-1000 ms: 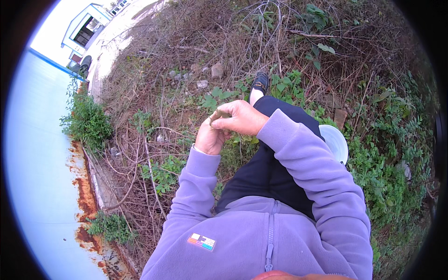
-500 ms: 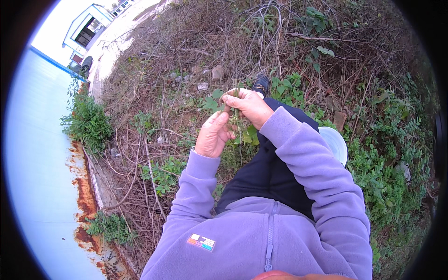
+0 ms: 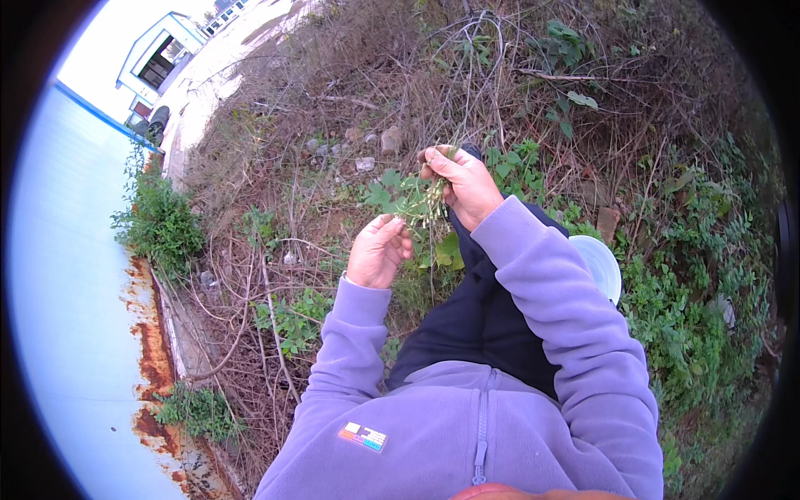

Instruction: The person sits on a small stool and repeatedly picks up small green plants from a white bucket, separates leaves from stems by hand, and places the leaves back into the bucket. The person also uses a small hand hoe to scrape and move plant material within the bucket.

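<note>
A thin green plant sprig (image 3: 427,200) with small pale pods or buds hangs between my hands, above the weedy ground. My right hand (image 3: 467,182) pinches its upper end between thumb and fingers. Lower and to the left, my left hand (image 3: 381,252) has its thumb and fingertips pressed together at a thin stem end of the sprig. What exactly lies in that pinch is too small to make out. Behind the sprig, a broad green leaf (image 3: 382,197) grows from the ground.
A white bucket (image 3: 597,265) stands beside my right leg. Dry brush and twigs (image 3: 250,333) cover the ground, with stones (image 3: 390,140) ahead and green weeds (image 3: 675,308) at right. A rusty-bottomed light blue wall (image 3: 83,292) runs along the left; a building (image 3: 158,58) stands far left.
My hands have moved apart. The right one has shifted right and slightly up with the sprig, while the left stays lower left; more of the sprig now shows between them.
</note>
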Available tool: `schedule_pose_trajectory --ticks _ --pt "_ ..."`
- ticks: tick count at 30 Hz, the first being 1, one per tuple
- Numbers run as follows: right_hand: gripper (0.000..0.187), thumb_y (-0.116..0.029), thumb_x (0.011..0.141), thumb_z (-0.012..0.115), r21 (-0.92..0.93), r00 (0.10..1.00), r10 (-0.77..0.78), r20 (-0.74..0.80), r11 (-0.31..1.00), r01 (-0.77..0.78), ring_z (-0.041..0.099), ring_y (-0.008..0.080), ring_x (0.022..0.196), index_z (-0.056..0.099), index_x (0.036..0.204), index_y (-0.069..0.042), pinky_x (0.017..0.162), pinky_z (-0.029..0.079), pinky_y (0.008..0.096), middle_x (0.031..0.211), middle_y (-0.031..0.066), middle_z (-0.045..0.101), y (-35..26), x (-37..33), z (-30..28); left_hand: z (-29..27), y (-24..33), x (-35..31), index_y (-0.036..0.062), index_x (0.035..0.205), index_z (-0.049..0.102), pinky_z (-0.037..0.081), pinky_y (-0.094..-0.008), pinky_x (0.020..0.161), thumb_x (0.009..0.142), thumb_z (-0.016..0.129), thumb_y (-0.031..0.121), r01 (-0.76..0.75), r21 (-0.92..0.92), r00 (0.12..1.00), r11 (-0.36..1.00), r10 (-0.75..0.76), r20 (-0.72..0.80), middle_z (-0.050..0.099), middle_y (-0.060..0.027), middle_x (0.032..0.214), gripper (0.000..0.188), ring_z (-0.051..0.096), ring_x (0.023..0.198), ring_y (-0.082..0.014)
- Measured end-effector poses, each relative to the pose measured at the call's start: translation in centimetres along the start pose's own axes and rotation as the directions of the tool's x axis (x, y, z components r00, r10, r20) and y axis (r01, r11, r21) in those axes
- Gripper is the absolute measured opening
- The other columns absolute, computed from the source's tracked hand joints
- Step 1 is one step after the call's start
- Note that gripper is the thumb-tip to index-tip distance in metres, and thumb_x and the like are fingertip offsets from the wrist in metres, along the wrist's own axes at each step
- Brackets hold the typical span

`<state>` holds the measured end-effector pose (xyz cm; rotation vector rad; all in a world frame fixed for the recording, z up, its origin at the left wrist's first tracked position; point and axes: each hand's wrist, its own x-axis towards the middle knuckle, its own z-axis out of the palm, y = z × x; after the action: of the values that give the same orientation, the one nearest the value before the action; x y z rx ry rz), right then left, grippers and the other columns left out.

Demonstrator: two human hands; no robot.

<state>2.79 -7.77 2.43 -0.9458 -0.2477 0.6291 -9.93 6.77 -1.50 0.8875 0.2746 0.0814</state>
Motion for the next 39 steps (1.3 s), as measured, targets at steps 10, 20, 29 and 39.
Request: schedule_pose_trajectory --ticks 10,20,29,39 --pt "0.019 -0.023 0.091 0.06 -0.161 0.985 -0.008 0.172 0.986 0.037 0.051 0.0066 0.063 0.059 0.093 -0.004 0.057 0.042 0.0221 0.076 0.0002 0.061 1.1 0.4 0.2 -0.2 1.3 -0.1 0.0036 0.101 0.058 0.052 -0.0288 0.063 0.093 0.055 0.013 -0.195 -0.114 0.981 0.974 0.191 -0.042 0.065 -0.0071 0.088 0.013 0.063 0.071 -0.0162" --pt "0.035 -0.022 0.076 0.075 -0.652 0.981 0.035 0.192 0.752 0.101 0.062 0.012 0.082 0.065 0.099 0.001 0.074 0.049 0.0258 0.09 0.0093 0.068 -0.6 -1.7 1.8 -0.3 1.2 -0.1 0.0017 0.104 0.058 0.054 -0.0283 0.065 0.091 0.057 0.011 -0.289 -0.074 0.95 0.954 0.276 -0.149 0.065 -0.0081 0.089 0.016 0.063 0.072 -0.0161" --pt "0.036 -0.029 0.078 0.069 -0.772 0.994 -0.056 0.098 0.626 0.111 0.064 0.0153 0.074 0.067 0.096 0.002 0.069 0.05 0.0315 0.078 0.0129 0.068 0.0 -1.5 1.6 1.4 1.5 -0.7 0.0006 0.109 0.057 0.052 -0.027 0.073 0.092 0.056 0.01 -0.38 0.042 0.9 0.924 0.379 -0.216 0.063 -0.0093 0.099 0.02 0.062 0.082 -0.0158" --pt "0.029 -0.028 0.082 0.065 -0.76 0.927 -0.172 0.334 0.533 0.373 0.064 0.0292 0.075 0.067 0.093 -0.001 0.068 0.048 0.0384 0.078 0.0198 0.064 2.8 -0.1 0.4 1.6 1.4 -0.6 -0.0012 0.104 0.06 0.043 -0.0218 0.079 0.088 0.061 0.01 -0.359 0.532 0.877 0.766 0.473 -0.089 0.062 -0.002 0.094 0.019 0.054 0.084 -0.007"
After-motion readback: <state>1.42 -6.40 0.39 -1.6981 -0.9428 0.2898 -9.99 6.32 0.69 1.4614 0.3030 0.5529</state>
